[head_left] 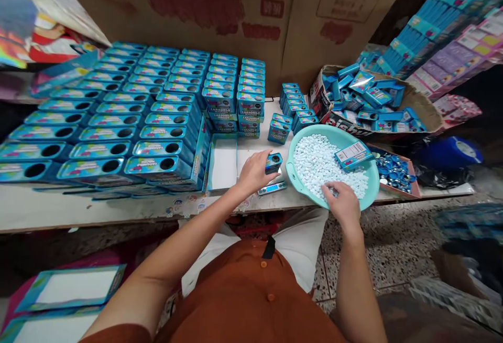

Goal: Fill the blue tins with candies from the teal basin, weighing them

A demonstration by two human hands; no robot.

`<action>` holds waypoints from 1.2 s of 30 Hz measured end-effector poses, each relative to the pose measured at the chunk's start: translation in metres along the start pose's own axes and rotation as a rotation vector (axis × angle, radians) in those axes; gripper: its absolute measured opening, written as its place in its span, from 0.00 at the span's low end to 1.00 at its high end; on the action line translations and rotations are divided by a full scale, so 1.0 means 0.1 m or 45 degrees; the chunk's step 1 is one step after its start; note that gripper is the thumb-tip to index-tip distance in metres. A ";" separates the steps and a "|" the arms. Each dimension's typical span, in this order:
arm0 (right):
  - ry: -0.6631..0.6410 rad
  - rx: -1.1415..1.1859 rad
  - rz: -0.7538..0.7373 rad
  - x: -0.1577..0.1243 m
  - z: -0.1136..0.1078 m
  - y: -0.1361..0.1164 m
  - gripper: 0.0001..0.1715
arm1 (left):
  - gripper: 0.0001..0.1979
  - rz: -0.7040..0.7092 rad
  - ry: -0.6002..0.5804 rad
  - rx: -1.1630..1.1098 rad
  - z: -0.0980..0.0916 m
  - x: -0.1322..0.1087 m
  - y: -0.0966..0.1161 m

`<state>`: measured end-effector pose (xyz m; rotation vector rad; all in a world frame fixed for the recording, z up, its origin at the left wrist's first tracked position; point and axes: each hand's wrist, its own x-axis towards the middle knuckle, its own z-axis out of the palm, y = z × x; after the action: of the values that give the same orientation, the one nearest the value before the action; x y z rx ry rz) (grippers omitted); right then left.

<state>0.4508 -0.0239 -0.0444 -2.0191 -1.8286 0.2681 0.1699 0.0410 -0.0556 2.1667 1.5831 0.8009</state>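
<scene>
My left hand (pixel 254 173) grips a small blue tin (pixel 273 163) upright, just above a small digital scale (pixel 272 188) lying on the white table (pixel 118 211). My right hand (pixel 342 204) rests with curled fingers in a heap of small white candies (pixel 324 164). The heap fills a pale teal basin (pixel 314 131). Whether those fingers hold any candies is hidden. A blue printed box (pixel 353 155) lies on the heap near the basin's far right rim.
Many blue tins (pixel 118 120) stand in tight rows on the table's left, with a smaller group (pixel 293 109) beside the basin. A cardboard box of loose blue tins (pixel 373 96) sits behind it. A tray of blue caps (pixel 393 171) sits to the right, with cardboard (pixel 236 7) behind the table.
</scene>
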 end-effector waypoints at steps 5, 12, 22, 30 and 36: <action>0.014 0.015 0.000 -0.03 0.01 -0.02 0.19 | 0.18 -0.078 0.117 -0.175 -0.11 0.07 -0.01; 0.013 -0.006 0.003 -0.04 0.00 -0.06 0.18 | 0.19 0.419 0.282 0.174 -0.65 0.38 0.44; 0.020 0.024 0.022 -0.07 -0.04 -0.11 0.15 | 0.24 0.810 0.204 0.448 -0.46 0.78 0.74; 0.023 0.021 0.013 -0.08 -0.04 -0.10 0.15 | 0.22 0.776 0.143 0.471 -0.26 0.88 0.74; 0.032 0.036 -0.001 -0.08 -0.02 -0.07 0.15 | 0.23 0.838 0.131 0.513 -0.21 0.86 0.79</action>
<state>0.4441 -0.0313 -0.0407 -1.9936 -1.8007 0.2655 0.2353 0.0963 0.0266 3.0578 1.1329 0.8264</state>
